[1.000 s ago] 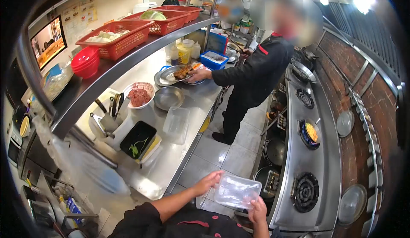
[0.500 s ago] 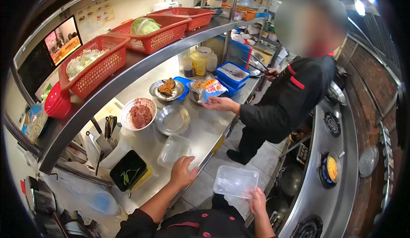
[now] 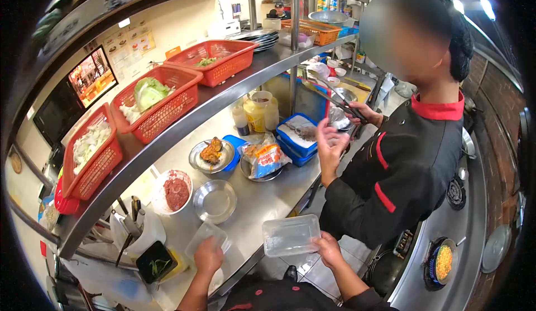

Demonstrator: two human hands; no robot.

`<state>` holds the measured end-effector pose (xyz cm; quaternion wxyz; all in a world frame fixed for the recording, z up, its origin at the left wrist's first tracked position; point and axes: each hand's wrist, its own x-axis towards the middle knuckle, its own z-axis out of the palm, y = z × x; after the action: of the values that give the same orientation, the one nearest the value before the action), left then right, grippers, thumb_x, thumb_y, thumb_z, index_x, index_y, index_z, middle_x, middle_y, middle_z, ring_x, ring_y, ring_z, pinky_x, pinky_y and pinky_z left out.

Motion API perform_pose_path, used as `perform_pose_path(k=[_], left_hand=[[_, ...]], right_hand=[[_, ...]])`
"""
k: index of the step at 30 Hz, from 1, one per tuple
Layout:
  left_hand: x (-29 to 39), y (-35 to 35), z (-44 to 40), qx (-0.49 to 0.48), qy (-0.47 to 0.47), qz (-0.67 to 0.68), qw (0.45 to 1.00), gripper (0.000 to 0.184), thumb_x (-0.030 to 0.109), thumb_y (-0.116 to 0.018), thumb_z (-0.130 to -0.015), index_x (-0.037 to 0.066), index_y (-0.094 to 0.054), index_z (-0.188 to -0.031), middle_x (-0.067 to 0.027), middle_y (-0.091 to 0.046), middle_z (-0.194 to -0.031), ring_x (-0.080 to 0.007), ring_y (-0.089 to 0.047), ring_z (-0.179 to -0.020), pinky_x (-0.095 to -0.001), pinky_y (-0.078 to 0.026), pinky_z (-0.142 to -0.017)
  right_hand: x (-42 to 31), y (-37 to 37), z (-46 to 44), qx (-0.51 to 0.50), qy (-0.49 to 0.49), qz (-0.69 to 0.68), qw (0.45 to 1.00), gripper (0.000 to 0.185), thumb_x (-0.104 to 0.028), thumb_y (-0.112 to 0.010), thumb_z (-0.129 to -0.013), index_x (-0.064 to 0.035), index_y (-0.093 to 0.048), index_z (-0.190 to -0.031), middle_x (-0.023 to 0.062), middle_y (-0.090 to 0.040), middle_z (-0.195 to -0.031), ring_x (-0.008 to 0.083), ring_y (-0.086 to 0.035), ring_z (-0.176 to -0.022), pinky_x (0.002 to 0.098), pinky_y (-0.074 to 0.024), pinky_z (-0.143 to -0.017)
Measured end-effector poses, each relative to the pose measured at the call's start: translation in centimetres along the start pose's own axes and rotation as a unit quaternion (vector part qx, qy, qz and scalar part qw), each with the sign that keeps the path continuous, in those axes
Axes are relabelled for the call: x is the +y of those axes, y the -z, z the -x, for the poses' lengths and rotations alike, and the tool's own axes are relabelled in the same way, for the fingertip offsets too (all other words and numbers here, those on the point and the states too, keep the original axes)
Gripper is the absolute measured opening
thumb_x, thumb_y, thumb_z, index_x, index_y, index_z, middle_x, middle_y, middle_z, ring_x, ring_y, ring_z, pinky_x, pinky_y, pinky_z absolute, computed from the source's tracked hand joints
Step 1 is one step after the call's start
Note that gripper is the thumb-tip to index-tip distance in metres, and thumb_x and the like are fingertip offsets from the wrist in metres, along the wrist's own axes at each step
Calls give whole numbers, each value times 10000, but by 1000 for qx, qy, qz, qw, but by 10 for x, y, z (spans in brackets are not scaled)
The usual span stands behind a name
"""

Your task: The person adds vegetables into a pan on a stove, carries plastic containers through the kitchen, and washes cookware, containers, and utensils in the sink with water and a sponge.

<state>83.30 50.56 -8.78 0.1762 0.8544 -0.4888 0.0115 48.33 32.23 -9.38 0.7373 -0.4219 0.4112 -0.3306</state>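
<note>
Clear glossy plastic container (image 3: pixel 291 235); smooth, shiny metal counter (image 3: pixel 251 230).

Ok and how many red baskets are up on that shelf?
3, in a row on the shelf: left basket with chopped pale pieces, middle basket with a leafy green head, right basket with some greens. The orange basket beyond isn't counted.

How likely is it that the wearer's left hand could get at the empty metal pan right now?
Probably yes: the left hand is close to the empty metal pan, with nothing tall between them, though it is at a clear container and may need to leave that first.
</note>
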Motion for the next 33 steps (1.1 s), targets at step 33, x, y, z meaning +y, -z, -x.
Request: perform_pose_path(k=[33], left_hand=[[-79, -101, -345, 49, 319, 677, 661, 163, 133, -509, -863, 33, -513, -735, -59, -493, -592, -125, -445, -427, -238, -314, -347]], right_hand=[[-18, -46, -12, 101, -51, -18, 993, 331, -132, -570, -864, 32, -546, -1151, 89, -621, -932, 168, -606, -766, 306, -514, -649]])
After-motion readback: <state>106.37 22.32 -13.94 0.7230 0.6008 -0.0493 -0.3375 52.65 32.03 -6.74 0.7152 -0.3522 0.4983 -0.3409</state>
